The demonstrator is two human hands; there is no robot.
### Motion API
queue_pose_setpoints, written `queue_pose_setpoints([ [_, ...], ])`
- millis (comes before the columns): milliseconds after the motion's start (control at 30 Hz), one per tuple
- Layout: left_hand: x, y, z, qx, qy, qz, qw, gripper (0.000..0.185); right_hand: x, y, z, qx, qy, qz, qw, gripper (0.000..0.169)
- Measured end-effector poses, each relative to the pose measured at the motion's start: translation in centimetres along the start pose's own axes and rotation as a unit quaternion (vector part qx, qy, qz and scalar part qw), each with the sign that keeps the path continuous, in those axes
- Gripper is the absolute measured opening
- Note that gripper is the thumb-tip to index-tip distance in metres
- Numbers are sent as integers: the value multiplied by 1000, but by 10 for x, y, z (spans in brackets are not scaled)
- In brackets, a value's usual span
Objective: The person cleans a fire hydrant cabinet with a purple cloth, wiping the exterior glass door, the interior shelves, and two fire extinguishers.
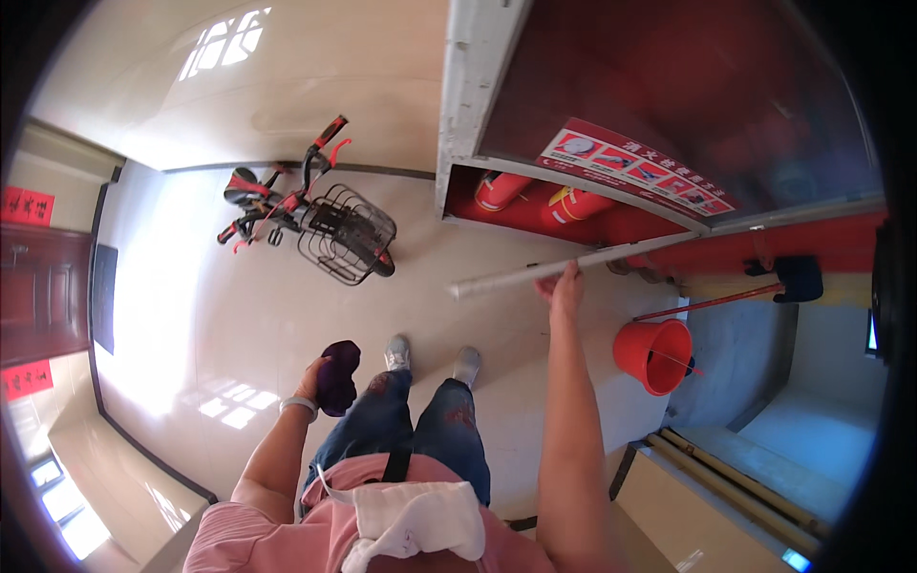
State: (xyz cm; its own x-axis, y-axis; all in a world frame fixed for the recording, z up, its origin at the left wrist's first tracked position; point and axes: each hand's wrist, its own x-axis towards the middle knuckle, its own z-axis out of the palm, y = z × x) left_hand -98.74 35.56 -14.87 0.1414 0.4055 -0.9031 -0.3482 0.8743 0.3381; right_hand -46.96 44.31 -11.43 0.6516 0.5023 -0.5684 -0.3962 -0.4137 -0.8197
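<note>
A dark purple cloth [338,378] is bunched in my left hand [309,379], held out over the floor beside my leg. My right hand [564,290] reaches forward and grips the pale-framed edge of a small cabinet door [494,279], which stands swung out. Behind that door, the lower compartment of a red fire cabinet [458,197] shows two red fire extinguishers [501,191], partly hidden by the frame. Above them is a dark glass panel [688,86] with a printed instruction sticker [637,168].
A child's bicycle [286,204] with a wire basket [351,233] stands ahead on the left. A red bucket [653,357] and a red-handled mop [709,301] are at the right, beside stairs with a railing [738,487]. A dark red door [46,294] and doormat [105,299] lie far left.
</note>
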Motion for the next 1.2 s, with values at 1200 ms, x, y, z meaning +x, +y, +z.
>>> queue_pose_setpoints([
  [1200, -56, -64, -125, 31, 194, 16, 980, 35, 46, -73, 158, 374, -167, 104, 906, 30],
])
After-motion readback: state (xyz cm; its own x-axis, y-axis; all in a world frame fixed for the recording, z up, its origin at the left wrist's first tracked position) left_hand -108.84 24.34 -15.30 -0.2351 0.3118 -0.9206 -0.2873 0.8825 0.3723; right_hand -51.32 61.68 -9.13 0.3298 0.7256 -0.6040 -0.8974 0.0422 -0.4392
